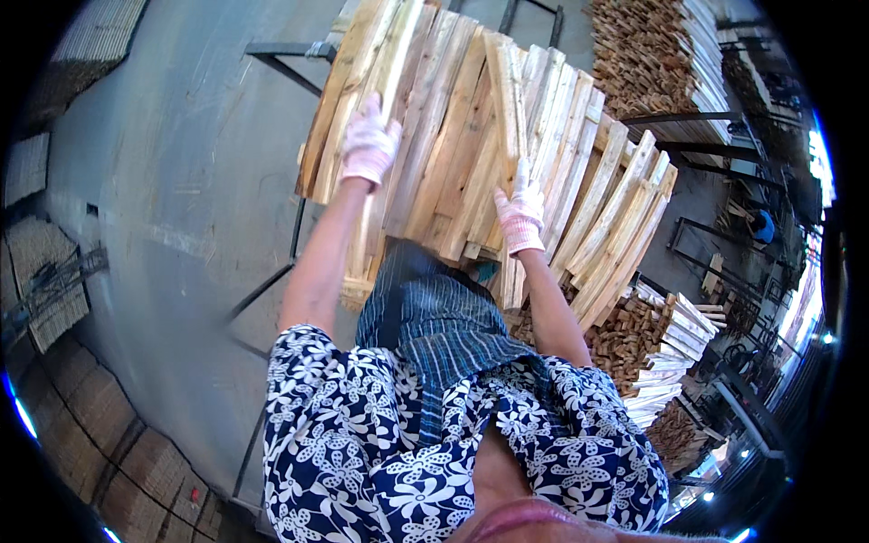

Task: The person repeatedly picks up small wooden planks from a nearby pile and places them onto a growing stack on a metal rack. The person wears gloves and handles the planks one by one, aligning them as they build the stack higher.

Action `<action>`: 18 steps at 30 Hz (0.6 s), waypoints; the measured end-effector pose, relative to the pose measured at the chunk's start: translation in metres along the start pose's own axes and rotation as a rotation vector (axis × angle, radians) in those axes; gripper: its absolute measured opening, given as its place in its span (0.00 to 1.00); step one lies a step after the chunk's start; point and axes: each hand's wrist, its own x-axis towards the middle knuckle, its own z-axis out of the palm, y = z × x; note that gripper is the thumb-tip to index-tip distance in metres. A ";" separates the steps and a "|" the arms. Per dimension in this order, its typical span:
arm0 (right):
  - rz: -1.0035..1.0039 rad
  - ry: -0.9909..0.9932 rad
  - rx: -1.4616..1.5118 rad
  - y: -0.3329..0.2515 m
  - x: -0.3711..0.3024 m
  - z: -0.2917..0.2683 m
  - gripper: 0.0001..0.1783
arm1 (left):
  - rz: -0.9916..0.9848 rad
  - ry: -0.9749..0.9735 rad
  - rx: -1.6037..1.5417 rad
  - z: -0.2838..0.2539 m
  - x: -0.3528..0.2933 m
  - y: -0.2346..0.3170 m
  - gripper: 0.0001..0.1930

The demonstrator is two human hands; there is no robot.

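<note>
Both my hands wear pale pink-and-white knit gloves. My left hand (369, 147) lies on the left part of a stack of wooden strips, fingers apart, against a light strip (387, 68). My right hand (521, 214) is farther right and nearer to me, its fingers stretched and spread on the stack. Its fingertips meet the near end of a loose strip (507, 95) lying slanted on top. Whether the fingers press on that strip is hard to make out. The other strips (444, 136) lie side by side, pointing away from me, with uneven near ends.
A black metal frame (285, 52) shows around the stack. More wood piles stand at the far right (634, 54), near right (634, 348) and lower left (100, 407). The grey floor (181, 181) spreads to the left. A person in blue (765, 226) is far off at right.
</note>
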 end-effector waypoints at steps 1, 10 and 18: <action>-0.008 0.004 0.053 0.004 0.001 0.000 0.50 | 0.003 -0.003 0.169 0.007 -0.010 0.013 0.40; -0.103 0.215 0.381 0.032 0.007 -0.039 0.43 | -0.088 0.032 0.214 0.022 0.015 0.031 0.46; 0.199 -0.075 -0.182 -0.046 0.020 -0.020 0.53 | -0.181 -0.052 0.097 0.021 0.050 0.033 0.40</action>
